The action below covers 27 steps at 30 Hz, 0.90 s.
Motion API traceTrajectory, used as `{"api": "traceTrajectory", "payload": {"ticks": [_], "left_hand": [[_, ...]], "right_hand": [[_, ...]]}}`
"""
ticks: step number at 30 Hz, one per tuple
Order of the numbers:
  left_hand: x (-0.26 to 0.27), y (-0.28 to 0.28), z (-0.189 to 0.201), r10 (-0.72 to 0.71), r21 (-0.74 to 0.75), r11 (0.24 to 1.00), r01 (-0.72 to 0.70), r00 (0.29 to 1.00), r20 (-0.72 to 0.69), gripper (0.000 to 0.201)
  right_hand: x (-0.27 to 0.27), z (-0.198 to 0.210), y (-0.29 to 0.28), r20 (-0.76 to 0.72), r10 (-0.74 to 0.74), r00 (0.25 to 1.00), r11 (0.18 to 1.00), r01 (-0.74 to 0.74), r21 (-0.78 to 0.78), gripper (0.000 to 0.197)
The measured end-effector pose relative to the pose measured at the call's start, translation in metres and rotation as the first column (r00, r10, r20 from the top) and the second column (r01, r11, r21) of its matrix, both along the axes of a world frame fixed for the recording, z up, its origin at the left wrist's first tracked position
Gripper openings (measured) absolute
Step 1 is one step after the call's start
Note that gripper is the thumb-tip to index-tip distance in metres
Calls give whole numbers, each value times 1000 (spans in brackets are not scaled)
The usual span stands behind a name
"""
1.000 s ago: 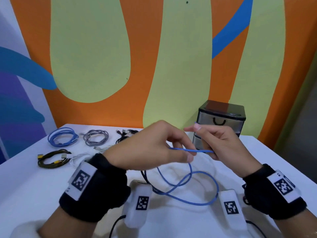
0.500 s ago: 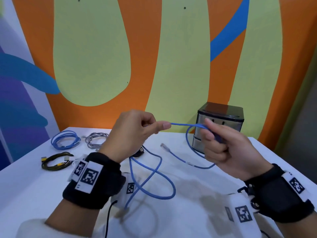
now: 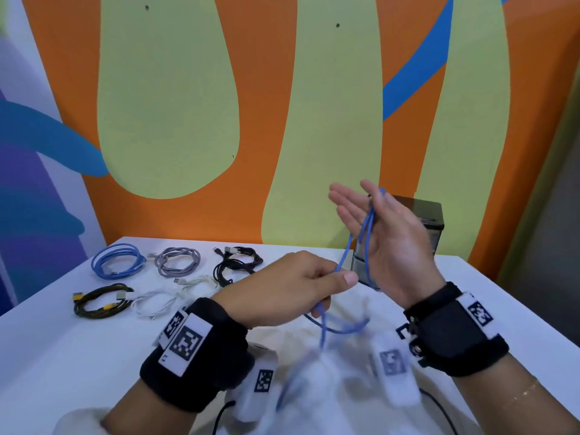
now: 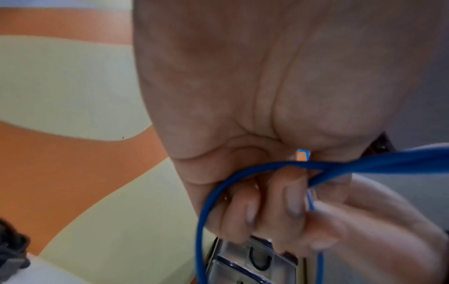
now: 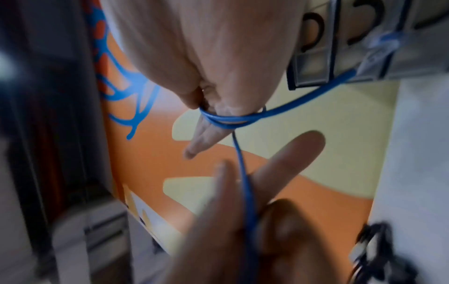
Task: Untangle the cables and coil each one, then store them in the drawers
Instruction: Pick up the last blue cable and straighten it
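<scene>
- A thin blue cable (image 3: 365,237) is held in the air between both hands, above the near middle of the white surface (image 3: 62,340).
- The cable is pinched by the left hand (image 3: 282,290) between thumb and curled fingers; blurred loops hang below it.
- The right hand (image 3: 386,243) is raised with palm up and fingers spread straight; the cable is wound around its thumb.
- A small drawer unit (image 3: 430,224) is seen just behind the right hand, at the far right.
- Five coiled cables are laid at the far left: blue (image 3: 117,262), grey (image 3: 179,261), black (image 3: 237,265), black-and-yellow (image 3: 102,301) and white (image 3: 163,301).
</scene>
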State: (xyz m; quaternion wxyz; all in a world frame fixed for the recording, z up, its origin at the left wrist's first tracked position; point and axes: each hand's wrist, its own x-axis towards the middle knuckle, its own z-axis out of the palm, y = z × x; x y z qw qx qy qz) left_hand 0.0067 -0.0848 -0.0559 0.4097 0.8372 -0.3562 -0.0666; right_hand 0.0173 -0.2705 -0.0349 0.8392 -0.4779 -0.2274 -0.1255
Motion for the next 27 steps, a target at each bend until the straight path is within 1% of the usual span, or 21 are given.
{"api": "traceTrajectory", "payload": {"ticks": [1, 2, 3, 4, 5, 6, 7, 9, 10, 11, 13, 15, 17, 20, 22, 23, 24, 25, 26, 27], "left_hand": [[0, 3, 0, -25, -37, 999, 24, 1000, -17, 51], [1, 6, 2, -39, -74, 997, 37, 999, -26, 53], [2, 9, 3, -39, -119, 992, 36, 999, -28, 55], [5, 12, 6, -25, -177, 984, 19, 999, -31, 60], [8, 16, 9, 4, -244, 970, -16, 999, -53, 63], [11, 21, 11, 33, -317, 947, -62, 995, -94, 62], [14, 25, 13, 47, -386, 918, -96, 990, -135, 57], [19, 31, 15, 49, -493, 858, -141, 980, -194, 42], [20, 34, 15, 55, -546, 819, -177, 971, -233, 36], [23, 37, 15, 67, -599, 767, -231, 957, -284, 31], [30, 44, 18, 85, -686, 641, -344, 920, -382, 33], [37, 52, 19, 112, -734, 502, -458, 876, -470, 32], [43, 59, 18, 104, -756, 358, -547, 828, -550, 29], [49, 66, 14, 57, -767, 163, -621, 782, -620, 31], [51, 69, 14, 59, -766, 64, -640, 769, -637, 33], [52, 70, 13, 68, -766, 31, -642, 766, -639, 33], [53, 71, 14, 81, -769, 19, -639, 768, -635, 33], [53, 71, 14, 105, -775, 35, -631, 774, -625, 33], [53, 70, 14, 133, -781, 84, -618, 784, -606, 33], [52, 68, 14, 160, -782, 157, -603, 797, -582, 33]], "right_hand": [[5, -5, 2, 23, -102, 995, 988, 104, -111, 43], [10, -10, 2, 63, -207, 976, 943, 217, -253, 45], [13, -16, -1, 112, -292, 950, 860, 312, -404, 46], [13, -21, -5, 154, -334, 930, 765, 363, -532, 47], [13, -24, -11, 164, -349, 923, 689, 372, -622, 47], [10, -26, -17, 145, -346, 927, 648, 348, -678, 46], [8, -25, -22, 121, -340, 933, 611, 317, -726, 43], [4, -23, -29, 119, -349, 930, 499, 291, -816, 37], [2, -23, -30, 111, -346, 932, 456, 270, -848, 36], [0, -23, -30, 74, -341, 937, 464, 236, -853, 38], [-1, -25, -33, -11, -336, 942, 528, 179, -830, 40], [-3, -24, -37, -45, -319, 947, 580, 157, -799, 34], [-4, -22, -41, -61, -293, 954, 626, 143, -767, 28], [-6, -17, -48, -66, -264, 962, 617, 116, -779, 31], [-11, -13, -51, -90, -239, 967, 635, 85, -768, 32], [-13, -12, -51, -101, -222, 970, 646, 68, -760, 32], [-16, -10, -51, -95, -206, 974, 647, 63, -760, 31], [-18, -10, -49, -74, -190, 979, 638, 66, -767, 31], [-19, -11, -46, -47, -178, 983, 620, 74, -781, 30], [-19, -13, -44, -27, -169, 985, 605, 82, -792, 29]]}}
